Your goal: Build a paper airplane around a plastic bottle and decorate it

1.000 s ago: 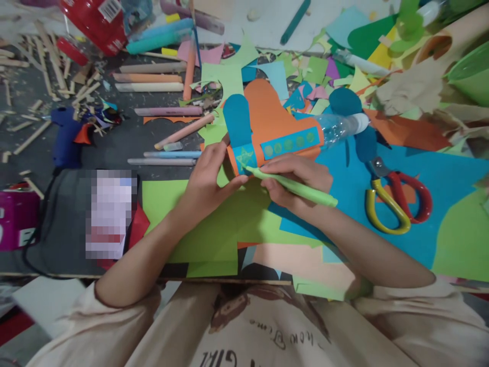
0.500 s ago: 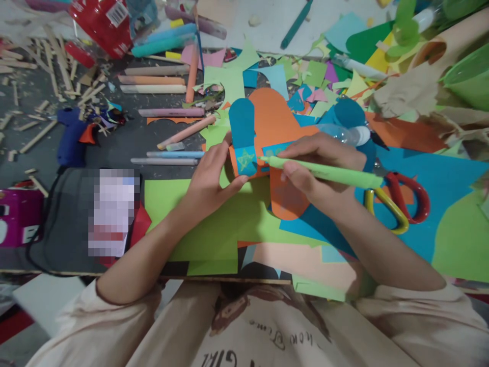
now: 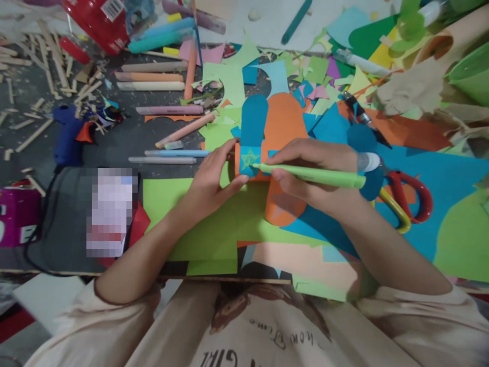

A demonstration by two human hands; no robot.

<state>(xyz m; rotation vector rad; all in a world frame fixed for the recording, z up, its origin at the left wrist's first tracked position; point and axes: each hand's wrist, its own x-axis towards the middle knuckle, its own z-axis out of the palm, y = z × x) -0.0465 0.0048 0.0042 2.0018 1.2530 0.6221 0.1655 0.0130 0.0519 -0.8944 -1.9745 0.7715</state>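
Observation:
In my right hand point(image 3: 311, 165) is a light green felt-tip pen point(image 3: 324, 177), its tip on a green star point(image 3: 250, 160) drawn on a blue paper strip point(image 3: 254, 120). The strip lies on an orange paper cutout point(image 3: 286, 120) with rounded ends, part of which my right hand covers. My left hand point(image 3: 214, 176) holds the cutout's left edge between thumb and fingers. Light green paper sheets point(image 3: 206, 219) lie under both hands. Right of my right hand are scissors with red and yellow handles point(image 3: 420, 199), partly hidden, on blue paper point(image 3: 451, 173).
A blue glue gun point(image 3: 69, 135) with a black cord lies at left, near scattered wooden sticks point(image 3: 34, 135). Several felt-tip pens point(image 3: 153, 77) lie beyond my left hand. A phone point(image 3: 109, 211) is at lower left. Paper scraps point(image 3: 317, 69) cover the far right.
The orange cutout with its blue strip has turned slightly and shifted right. The pen tip has moved left and down onto the star. My left hand stays at the edge.

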